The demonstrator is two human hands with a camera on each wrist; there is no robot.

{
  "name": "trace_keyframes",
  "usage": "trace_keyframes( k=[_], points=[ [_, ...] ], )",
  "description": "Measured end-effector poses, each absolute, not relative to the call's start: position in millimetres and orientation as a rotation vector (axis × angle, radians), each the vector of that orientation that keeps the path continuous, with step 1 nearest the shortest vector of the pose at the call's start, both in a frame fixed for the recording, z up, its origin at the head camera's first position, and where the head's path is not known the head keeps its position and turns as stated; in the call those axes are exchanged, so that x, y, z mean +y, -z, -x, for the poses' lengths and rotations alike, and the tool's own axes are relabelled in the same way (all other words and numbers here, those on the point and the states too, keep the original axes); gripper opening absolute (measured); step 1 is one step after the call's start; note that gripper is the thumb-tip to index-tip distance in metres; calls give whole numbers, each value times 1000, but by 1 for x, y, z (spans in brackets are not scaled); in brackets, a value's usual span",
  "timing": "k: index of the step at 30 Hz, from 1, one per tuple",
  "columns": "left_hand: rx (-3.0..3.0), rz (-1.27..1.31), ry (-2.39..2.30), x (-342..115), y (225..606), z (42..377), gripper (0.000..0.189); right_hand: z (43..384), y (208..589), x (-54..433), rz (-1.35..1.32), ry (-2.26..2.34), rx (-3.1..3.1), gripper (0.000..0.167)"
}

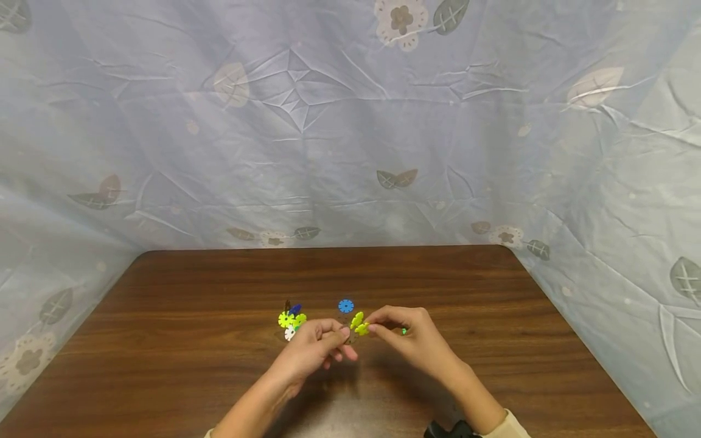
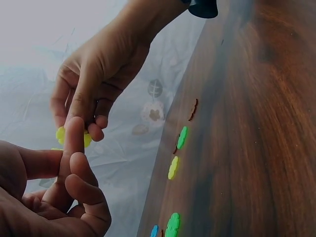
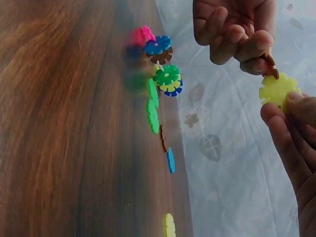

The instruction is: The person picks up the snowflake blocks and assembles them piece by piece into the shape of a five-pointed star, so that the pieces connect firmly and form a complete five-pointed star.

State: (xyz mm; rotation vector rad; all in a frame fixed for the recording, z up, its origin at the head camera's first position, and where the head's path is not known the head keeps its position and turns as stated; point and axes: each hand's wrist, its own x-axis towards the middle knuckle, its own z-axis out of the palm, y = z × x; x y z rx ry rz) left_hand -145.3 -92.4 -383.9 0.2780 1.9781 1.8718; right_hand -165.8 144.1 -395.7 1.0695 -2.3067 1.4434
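Over the table, my left hand [image 1: 317, 347] grips a brown notched plastic disc [image 1: 352, 336] between thumb and fingers. My right hand [image 1: 411, 337] pinches a yellow notched disc [image 1: 361, 329] at its edge. A second yellow disc [image 1: 357, 319] sits close against that one. In the right wrist view, the brown disc [image 3: 270, 65] meets the rim of the yellow disc [image 3: 279, 90] between the two hands. Fingers cover most of the yellow pieces [image 2: 87, 139] in the left wrist view.
A blue disc [image 1: 345, 306] lies on the wooden table [image 1: 219, 280] beyond the hands. Left of it is a cluster with yellow-green [image 1: 286, 319], white [image 1: 289, 333] and dark blue discs. A green piece [image 1: 404, 331] peeks out behind the right hand. Patterned cloth [image 1: 328, 152] hangs around the table.
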Motion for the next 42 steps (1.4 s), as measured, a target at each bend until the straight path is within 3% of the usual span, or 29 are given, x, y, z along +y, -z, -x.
trace_keyframes(
  k=[24,32,42],
  points=[
    [1870,-307,-1948,-96,392,143,15,155,400,129,-1037,-1292,-2306,8],
    [1969,-272,-1726,-137,419,131,22,158,399,135,-1033,-1261,-2509,17],
    [2090,-191,-1598,-174,428,125,20,164,389,143,-954,-1232,-2489,13]
  ],
)
